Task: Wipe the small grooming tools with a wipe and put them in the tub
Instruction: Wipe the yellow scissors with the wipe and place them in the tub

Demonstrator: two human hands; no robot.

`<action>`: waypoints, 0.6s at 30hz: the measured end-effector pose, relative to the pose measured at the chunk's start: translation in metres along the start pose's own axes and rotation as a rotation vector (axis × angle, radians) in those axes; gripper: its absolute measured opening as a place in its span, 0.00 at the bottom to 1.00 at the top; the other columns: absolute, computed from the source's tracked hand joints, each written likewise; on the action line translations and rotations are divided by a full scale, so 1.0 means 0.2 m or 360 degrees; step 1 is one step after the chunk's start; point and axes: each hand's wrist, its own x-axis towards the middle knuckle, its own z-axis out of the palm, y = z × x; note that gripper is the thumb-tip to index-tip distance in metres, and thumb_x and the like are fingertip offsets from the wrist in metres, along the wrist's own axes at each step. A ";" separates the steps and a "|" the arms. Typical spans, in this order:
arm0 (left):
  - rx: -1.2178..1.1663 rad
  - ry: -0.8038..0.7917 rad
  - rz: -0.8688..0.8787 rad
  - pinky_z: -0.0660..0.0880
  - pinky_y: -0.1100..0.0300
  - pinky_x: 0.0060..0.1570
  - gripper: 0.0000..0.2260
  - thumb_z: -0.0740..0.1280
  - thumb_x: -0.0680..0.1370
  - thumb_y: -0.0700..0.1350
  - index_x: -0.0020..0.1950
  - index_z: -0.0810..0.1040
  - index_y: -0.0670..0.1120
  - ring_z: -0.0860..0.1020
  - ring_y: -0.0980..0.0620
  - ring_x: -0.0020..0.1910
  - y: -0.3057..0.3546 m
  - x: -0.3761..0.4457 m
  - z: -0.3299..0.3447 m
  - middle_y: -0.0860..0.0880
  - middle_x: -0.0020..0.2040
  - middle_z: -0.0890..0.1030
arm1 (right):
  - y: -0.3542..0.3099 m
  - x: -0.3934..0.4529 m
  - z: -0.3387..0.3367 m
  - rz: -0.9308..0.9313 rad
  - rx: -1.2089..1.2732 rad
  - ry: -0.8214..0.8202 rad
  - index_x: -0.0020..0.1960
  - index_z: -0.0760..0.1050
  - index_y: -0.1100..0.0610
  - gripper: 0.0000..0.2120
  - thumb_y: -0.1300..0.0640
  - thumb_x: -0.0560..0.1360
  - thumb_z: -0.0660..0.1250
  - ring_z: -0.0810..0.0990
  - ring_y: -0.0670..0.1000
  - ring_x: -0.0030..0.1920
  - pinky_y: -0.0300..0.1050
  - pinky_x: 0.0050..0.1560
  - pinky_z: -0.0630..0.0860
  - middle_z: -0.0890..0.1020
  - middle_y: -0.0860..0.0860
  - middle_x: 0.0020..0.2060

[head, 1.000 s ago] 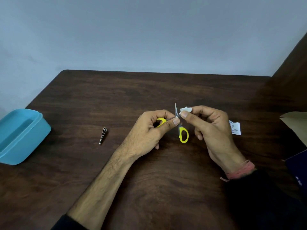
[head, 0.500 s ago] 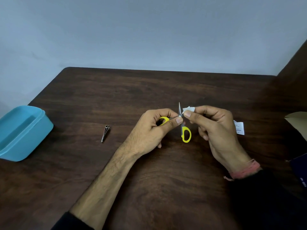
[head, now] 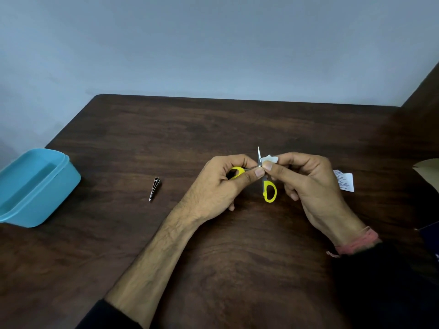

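Your left hand [head: 221,184] has its fingers curled round one yellow loop of the small scissors [head: 263,176], opened wide mid-tabletop [head: 213,129], with one blade pointing up; your right hand [head: 306,184] pinches a white wipe [head: 269,159] against a blade. Nail clipper [head: 155,188] lies on the tabletop left of your hands, and the blue tub [head: 35,186] sits open at the far-left edge. A torn white sachet [head: 345,180] lies just right of your right hand.
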 end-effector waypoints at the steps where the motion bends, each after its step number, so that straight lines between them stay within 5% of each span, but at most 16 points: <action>1: 0.0004 0.0001 0.0000 0.74 0.60 0.24 0.08 0.72 0.86 0.52 0.52 0.88 0.51 0.70 0.49 0.30 0.00 0.00 0.00 0.31 0.40 0.74 | 0.00 0.00 0.00 0.0009 -0.0018 -0.0012 0.42 0.89 0.54 0.04 0.54 0.72 0.80 0.67 0.45 0.25 0.42 0.24 0.58 0.83 0.53 0.32; 6: 0.0030 0.0036 -0.0035 0.74 0.60 0.24 0.09 0.71 0.86 0.52 0.53 0.88 0.50 0.70 0.52 0.28 -0.01 0.01 0.01 0.49 0.34 0.71 | -0.01 0.01 0.01 0.0050 0.0106 0.0134 0.44 0.87 0.63 0.02 0.67 0.76 0.77 0.78 0.43 0.30 0.38 0.27 0.72 0.83 0.50 0.30; 13: 0.0065 0.0011 0.0003 0.74 0.59 0.24 0.08 0.71 0.87 0.52 0.53 0.88 0.52 0.70 0.49 0.30 0.00 0.00 0.01 0.39 0.36 0.71 | -0.02 0.01 0.00 0.0121 0.0098 0.0138 0.39 0.89 0.57 0.07 0.64 0.75 0.78 0.71 0.43 0.27 0.38 0.22 0.64 0.81 0.52 0.31; 18: 0.0042 -0.0001 -0.0002 0.74 0.58 0.25 0.08 0.71 0.87 0.53 0.53 0.89 0.54 0.68 0.34 0.33 0.00 0.00 0.00 0.30 0.41 0.75 | -0.03 0.02 -0.01 0.0217 0.0282 0.0221 0.44 0.89 0.59 0.01 0.64 0.74 0.79 0.66 0.42 0.27 0.35 0.20 0.57 0.81 0.51 0.32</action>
